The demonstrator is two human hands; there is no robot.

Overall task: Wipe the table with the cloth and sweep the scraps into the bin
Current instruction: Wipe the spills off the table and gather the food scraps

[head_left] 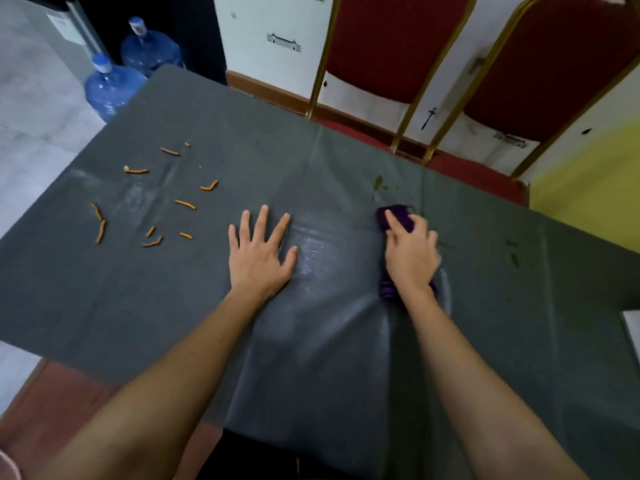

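Note:
A dark grey sheet covers the table (pixel 242 133). My right hand (pixel 410 252) presses a purple cloth (pixel 400 216) flat on the sheet, right of centre; the cloth shows beyond my fingertips and under my wrist. My left hand (pixel 259 251) lies flat on the sheet with fingers spread, holding nothing. Several orange scraps (pixel 185 203) lie scattered on the left part of the table. Small green scraps (pixel 378 181) sit just beyond the cloth, and more green bits (pixel 514 259) lie to its right. A wet sheen marks the sheet between my hands. No bin is in view.
Two red chairs with gold frames (pixel 401 46) stand against the table's far edge. Two blue water jugs (pixel 110 88) stand on the floor past the far left corner. A white object's edge (pixel 632 327) shows at the right border.

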